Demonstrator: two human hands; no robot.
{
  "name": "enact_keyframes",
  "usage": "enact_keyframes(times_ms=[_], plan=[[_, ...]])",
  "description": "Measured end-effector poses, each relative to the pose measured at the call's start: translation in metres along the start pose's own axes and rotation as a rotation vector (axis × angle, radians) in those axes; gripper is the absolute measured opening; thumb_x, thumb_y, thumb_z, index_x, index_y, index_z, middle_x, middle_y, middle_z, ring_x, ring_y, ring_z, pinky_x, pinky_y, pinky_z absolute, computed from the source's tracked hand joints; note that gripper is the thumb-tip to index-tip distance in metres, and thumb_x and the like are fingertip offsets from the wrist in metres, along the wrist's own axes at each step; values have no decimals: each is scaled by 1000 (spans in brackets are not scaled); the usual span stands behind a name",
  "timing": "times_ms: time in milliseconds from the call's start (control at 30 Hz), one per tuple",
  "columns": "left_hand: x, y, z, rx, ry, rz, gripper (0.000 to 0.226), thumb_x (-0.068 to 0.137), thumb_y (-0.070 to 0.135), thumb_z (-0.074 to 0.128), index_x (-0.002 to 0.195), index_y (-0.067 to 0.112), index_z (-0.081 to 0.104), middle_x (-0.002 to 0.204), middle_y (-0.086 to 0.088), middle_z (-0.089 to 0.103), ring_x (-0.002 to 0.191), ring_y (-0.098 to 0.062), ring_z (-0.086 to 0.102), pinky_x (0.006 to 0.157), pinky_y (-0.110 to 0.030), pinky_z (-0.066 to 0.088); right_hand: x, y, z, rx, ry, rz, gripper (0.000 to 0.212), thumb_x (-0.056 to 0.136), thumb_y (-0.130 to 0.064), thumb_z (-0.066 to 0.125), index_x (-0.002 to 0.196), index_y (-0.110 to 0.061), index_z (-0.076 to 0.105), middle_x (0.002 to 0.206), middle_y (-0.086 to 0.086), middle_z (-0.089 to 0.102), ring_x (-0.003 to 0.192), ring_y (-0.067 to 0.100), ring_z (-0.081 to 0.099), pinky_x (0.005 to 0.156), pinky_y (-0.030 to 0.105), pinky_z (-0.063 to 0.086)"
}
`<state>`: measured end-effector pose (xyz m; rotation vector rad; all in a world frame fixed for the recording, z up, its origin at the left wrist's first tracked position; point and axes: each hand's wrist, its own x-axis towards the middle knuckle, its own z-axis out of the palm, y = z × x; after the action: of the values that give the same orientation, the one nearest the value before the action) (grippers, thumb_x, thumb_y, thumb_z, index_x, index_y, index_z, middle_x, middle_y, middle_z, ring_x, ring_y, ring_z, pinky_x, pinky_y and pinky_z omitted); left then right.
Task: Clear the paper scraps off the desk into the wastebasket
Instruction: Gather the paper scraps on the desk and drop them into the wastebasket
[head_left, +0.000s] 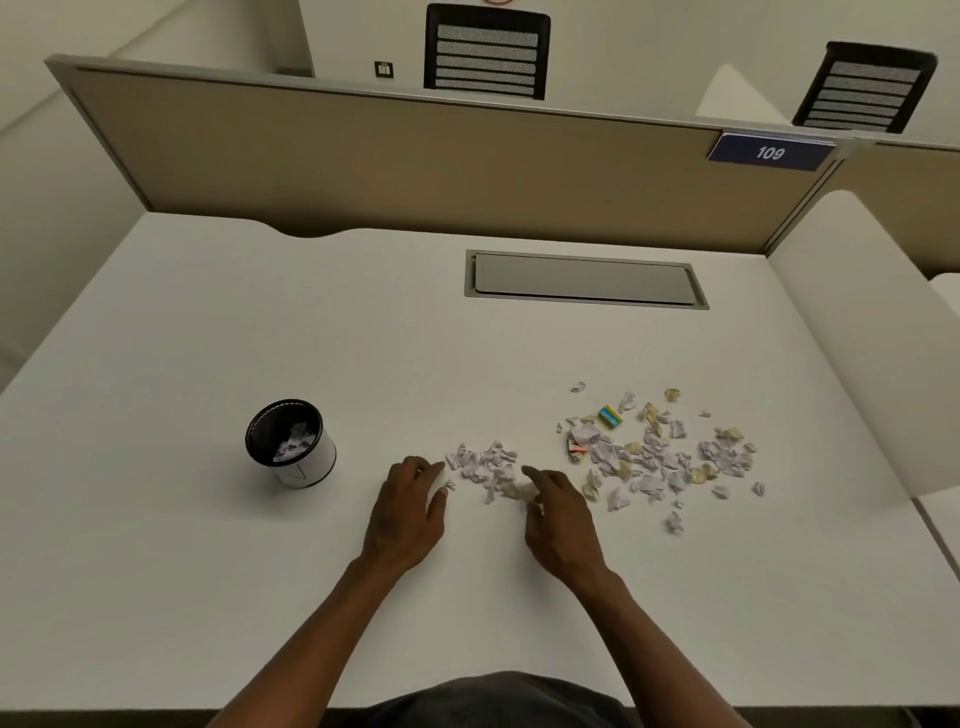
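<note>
White bench (208, 322), tan partition (415, 156) behind, blue "109" plate (771, 152); two black mesh chairs (485, 52) beyond.

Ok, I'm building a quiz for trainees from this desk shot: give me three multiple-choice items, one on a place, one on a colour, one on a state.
1. Where does the wastebasket stand, seen from the person?
A. left of both hands
B. between the hands
C. right of the scraps

2. What colour is the sign reading 109?
A. red
B. dark blue
C. green

3. What state is the wastebasket in?
A. tipped over
B. upright, with no paper in it
C. upright, with some paper inside

Answers:
1 A: it sits on the desk left of the left hand, while the right hand and the scraps lie further right.
2 B: white digits on a dark blue plate.
3 C: its open top faces up and pale paper shows inside.
</note>
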<state>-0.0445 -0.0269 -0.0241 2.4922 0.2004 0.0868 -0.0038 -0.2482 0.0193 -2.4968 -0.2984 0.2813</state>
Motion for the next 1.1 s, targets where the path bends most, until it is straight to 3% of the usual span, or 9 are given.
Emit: enact_keyframes(times_ms=[133,300,467,633,767,867,933,1033,1100], plan=[[-3,-18,-3,119,64,-10,53,97,31,55,146,11,49,156,-13,42,147,-32,34,119,-46,32,5,4,-8,-13,151,101,52,91,-7,53,142,-19,49,142,6,50,133,25,44,99,35,46],[-8,-27,-1,167,40,19,65,98,48,31,151,13,41,163,-11,29,153,-27,21,123,-42,23,11,7,-2,-171,-8,123,53,98,-20,49,150,-14,37,151,13,39,139,31,31,106,39,41],[-5,-19,-2,161,44,23,56,96,39,50,144,11,51,155,-13,43,147,-32,35,120,-46,30,11,2,5,-71,-47,-28,58,97,-29,54,151,-20,35,145,5,46,133,24,44,102,35,47],[8,-7,-10,2,-39,6,68,89,47,69,146,18,49,151,-2,45,142,-22,36,113,-35,37,17,14,-5,-203,-106,50,95,78,-62,70,154,-25,26,149,5,39,132,25,46,98,38,48],[30,0,-14,10,-278,-1,88,82,45,78,154,23,34,155,0,33,143,-19,29,112,-30,35,21,12,3,-222,-182,38,85,79,-43,78,148,-16,36,136,7,43,111,26,57,87,30,48],[43,5,-13,-34,-338,-19,90,78,36,83,153,19,37,150,-2,37,136,-21,40,110,-32,41,29,4,7,-135,-133,-1,57,83,-25,74,136,-14,53,119,8,52,101,28,61,85,31,50],[49,7,-14,-121,-329,-53,88,73,30,88,149,18,44,142,-2,43,122,-21,51,101,-32,49,35,0,5,-60,-123,-17,59,82,-22,75,137,-17,55,117,8,55,100,26,64,88,31,51],[53,8,-16,-174,-221,-61,82,67,27,92,140,22,55,124,4,53,89,-2,55,75,-5,44,41,0,-2,3,-82,-45,64,81,-25,78,140,-18,53,126,6,56,97,19,65,87,26,49],[54,5,-19,-187,-161,-75,76,68,24,92,136,24,58,117,7,53,84,1,53,68,-3,41,46,2,-7,-13,-20,-24,60,84,-29,74,140,-18,53,131,8,56,105,21,64,91,30,50]])
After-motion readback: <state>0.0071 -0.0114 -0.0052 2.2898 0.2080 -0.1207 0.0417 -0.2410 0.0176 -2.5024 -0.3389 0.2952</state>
